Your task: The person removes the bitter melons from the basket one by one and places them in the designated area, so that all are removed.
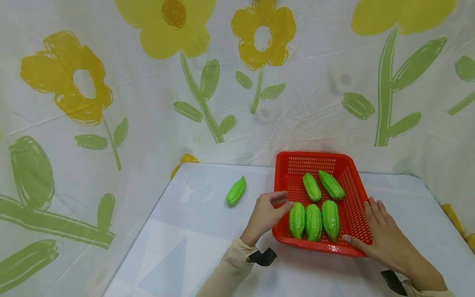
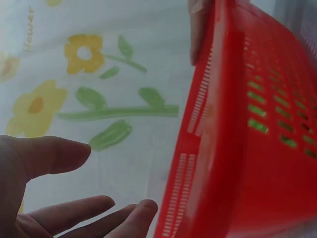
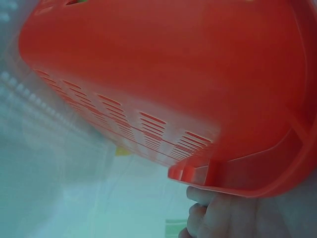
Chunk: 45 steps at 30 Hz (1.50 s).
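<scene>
A red plastic basket [image 1: 281, 173] with slotted walls stands on the table. Inside lie several green ridged gourds, like bitter melons: a row of three with the middle gourd [image 1: 313, 222] at the front, and two more, one being the right rear gourd [image 1: 331, 185]. My left hand [image 1: 265, 214] hovers at the basket's left rim, thumb and fingers apart, nothing between them; the left wrist view shows that gap too. Along the right rim rests my right hand [image 1: 386, 243], fingers straight, thumb stretched toward the front rim. In the right wrist view its fingers [image 3: 218, 213] are partly hidden.
One loose green gourd [image 1: 236, 192] lies on the table [image 1: 200, 231] left of the basket. A white curtain [image 1: 311, 107] printed with yellow flowers hangs behind the table and along its left side. Long sleeves and dark wrist straps cover the person's wrists.
</scene>
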Motion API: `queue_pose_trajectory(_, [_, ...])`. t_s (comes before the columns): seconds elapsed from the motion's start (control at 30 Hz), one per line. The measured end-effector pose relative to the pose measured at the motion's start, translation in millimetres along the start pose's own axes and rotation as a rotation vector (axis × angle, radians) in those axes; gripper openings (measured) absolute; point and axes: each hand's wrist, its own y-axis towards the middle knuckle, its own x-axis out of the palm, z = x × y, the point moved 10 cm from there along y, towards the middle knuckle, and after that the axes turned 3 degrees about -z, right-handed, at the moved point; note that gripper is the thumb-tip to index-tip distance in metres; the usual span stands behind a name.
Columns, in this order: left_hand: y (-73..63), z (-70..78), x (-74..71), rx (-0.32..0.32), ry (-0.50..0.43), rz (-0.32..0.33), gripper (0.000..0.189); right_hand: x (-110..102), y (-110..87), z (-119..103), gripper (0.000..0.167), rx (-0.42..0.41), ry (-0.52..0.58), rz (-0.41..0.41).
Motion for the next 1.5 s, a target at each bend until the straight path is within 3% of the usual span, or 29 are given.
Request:
queue_pose_trajectory(0.3, [1.5, -0.8, 27.0, -0.005, 0.074, -0.031, 0.049, -2, 2.0, 0, 0.126, 0.004, 0.002, 0.000])
queue_pose_trajectory(0.6, [7.9, 0.3, 46.9, 0.004, 0.227, -0.047, 0.050, -3, 0.1, 2, 0.124, 0.005, 0.007, 0.004])
queue_pose_trajectory(0.87, [11.7, -1.7, 60.9, -0.007, 0.411, -0.034, 0.043, 0, -2.2, 3, 0.122, 0.005, 0.018, -0.004])
queue_pose_trajectory(1.07, [15.3, 0.1, 66.4, 0.036, 0.593, -0.018, 0.034, 1, 0.4, 2, 0.122, 0.008, 0.016, -0.007])
queue_pose_trajectory(1.2, [17.4, -2.5, 68.0, 0.002, 0.723, -0.005, 0.047, 0, 1.4, 1, 0.122, 0.005, 0.007, -0.002])
queue_pose_trajectory(1.33, [18.6, -3.1, 70.1, -0.010, 0.825, 0.009, 0.039, -1, 2.3, 1, 0.122, 0.003, 0.004, -0.001])
queue_pose_trajectory(1.5, [18.9, -9.1, 73.4, -0.068, 0.860, -0.006, 0.026, 0, 3.4, 4, 0.125, 0.020, 0.001, -0.009])
